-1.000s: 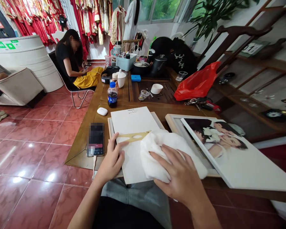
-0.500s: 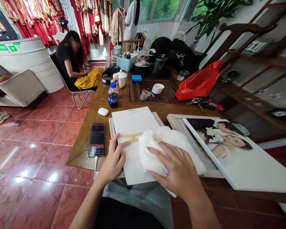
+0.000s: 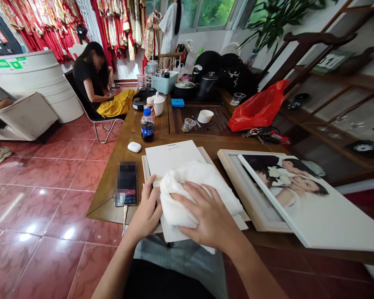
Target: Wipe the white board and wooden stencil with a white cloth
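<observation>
A white board (image 3: 177, 155) with small print near its top edge lies in front of me on a light wooden frame (image 3: 145, 164). My right hand (image 3: 202, 207) is closed over a bunched, soft white cloth (image 3: 218, 182) and presses it on the board. Much of the board is hidden under that cloth. My left hand (image 3: 148, 207) rests at the board's left edge, fingers apart, holding nothing, its fingertips close beside the cloth. Only a sliver of a tan strip on the board shows between the left hand and the cloth.
To the right, a large photo panel (image 3: 324, 207) leans over a second frame (image 3: 252, 199) and overhangs the table edge. A charging phone (image 3: 126, 182), white earbud case (image 3: 134, 146) and cola bottle (image 3: 147, 126) stand at left. Behind lies a red plastic bag (image 3: 258, 108).
My right hand has moved left across the board with the cloth, up beside my left hand. The tan strip is now mostly covered. My left hand stays nearly still.
</observation>
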A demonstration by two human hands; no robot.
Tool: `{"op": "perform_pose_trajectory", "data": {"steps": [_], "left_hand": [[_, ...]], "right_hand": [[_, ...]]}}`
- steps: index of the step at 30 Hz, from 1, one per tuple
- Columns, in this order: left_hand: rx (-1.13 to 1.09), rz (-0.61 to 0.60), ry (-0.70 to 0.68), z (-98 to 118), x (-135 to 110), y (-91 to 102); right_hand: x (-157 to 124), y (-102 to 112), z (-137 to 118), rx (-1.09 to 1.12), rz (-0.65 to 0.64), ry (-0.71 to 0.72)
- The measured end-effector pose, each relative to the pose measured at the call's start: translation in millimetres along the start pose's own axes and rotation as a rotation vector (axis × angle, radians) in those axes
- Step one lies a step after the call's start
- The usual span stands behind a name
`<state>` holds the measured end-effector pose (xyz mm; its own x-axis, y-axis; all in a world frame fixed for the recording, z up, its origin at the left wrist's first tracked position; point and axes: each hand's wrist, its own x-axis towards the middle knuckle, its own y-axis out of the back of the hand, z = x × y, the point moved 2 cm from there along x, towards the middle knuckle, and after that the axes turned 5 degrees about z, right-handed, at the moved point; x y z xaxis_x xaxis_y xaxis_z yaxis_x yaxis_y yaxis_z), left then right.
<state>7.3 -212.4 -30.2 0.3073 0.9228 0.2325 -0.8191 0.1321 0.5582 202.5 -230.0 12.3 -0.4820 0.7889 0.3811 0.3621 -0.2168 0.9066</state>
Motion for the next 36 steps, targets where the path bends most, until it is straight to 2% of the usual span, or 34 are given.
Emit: {"op": "perform_pose_trajectory", "data": {"steps": [6, 10, 13, 20, 25, 28, 33, 36], "left_hand": [[0.016, 0.008, 0.009, 0.6, -0.8, 0.3], [0.020, 0.007, 0.011, 0.7, -0.8, 0.0], [0.019, 0.012, 0.011, 0.6, -0.8, -0.3], [0.025, 0.016, 0.002, 1.0, -0.4, -0.4], [0.013, 0.015, 0.011, -0.5, -0.8, -0.7], [0.008, 0.007, 0.021, -1.8, -1.4, -1.0], [0.001, 0.009, 0.018, -2.5, -0.5, -1.1], [-0.006, 0.015, 0.010, -2.5, 0.0, -1.4]], "right_hand": [[-3.8, 9.7, 46.7, -0.224, 0.071, -0.188], [0.7, 10.0, 65.8, -0.189, 0.044, -0.230], [10.7, 6.0, 61.6, -0.158, -0.012, -0.165], [37.7, -1.5, 32.6, -0.075, -0.136, 0.035], [42.7, -1.0, 39.6, -0.053, -0.175, 0.079], [39.8, 1.8, 56.4, -0.080, -0.167, 0.023], [42.0, 4.6, 87.3, -0.133, -0.166, -0.178], [52.2, 2.8, 96.0, -0.142, -0.166, -0.210]]}}
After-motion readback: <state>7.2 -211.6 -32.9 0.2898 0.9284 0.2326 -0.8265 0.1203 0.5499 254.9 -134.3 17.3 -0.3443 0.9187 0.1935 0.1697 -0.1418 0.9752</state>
